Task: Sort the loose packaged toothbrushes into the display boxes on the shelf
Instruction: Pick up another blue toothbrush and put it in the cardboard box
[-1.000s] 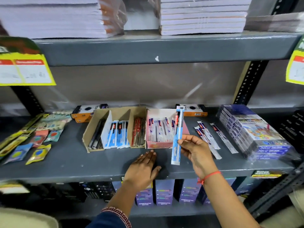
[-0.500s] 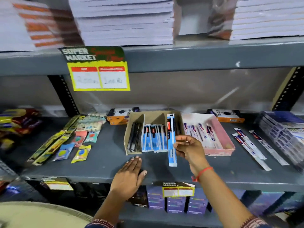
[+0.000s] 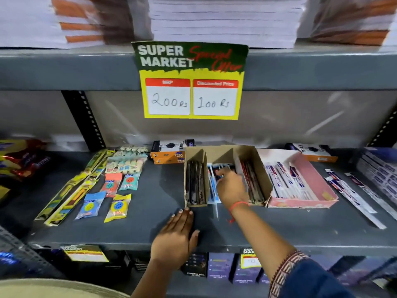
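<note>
A brown cardboard display box [image 3: 251,155] with three compartments stands mid-shelf; dark packs fill its left slot, blue ones the middle, red ones the right. My right hand [image 3: 233,186] reaches into the middle slot with its fingers closed on a blue packaged toothbrush [image 3: 212,188] lying among the others. My left hand [image 3: 176,235] rests flat on the shelf just in front of the box's left corner, holding nothing. A pink display box [image 3: 311,175] to the right holds white-and-blue toothbrush packs. Loose packaged toothbrushes [image 3: 352,194] lie on the shelf right of it.
Yellow-green long packs [image 3: 71,190] and small round-item packets [image 3: 117,207] lie at the left. Orange-and-white boxes [image 3: 169,153] sit behind. A price sign [image 3: 191,80] hangs from the upper shelf, which carries paper stacks. Stacked blue packs [image 3: 380,171] stand at far right.
My right hand carried the blue toothbrush from upright in front of the boxes down into the brown box's middle slot. The view shifted left; my left hand stayed flat on the shelf.
</note>
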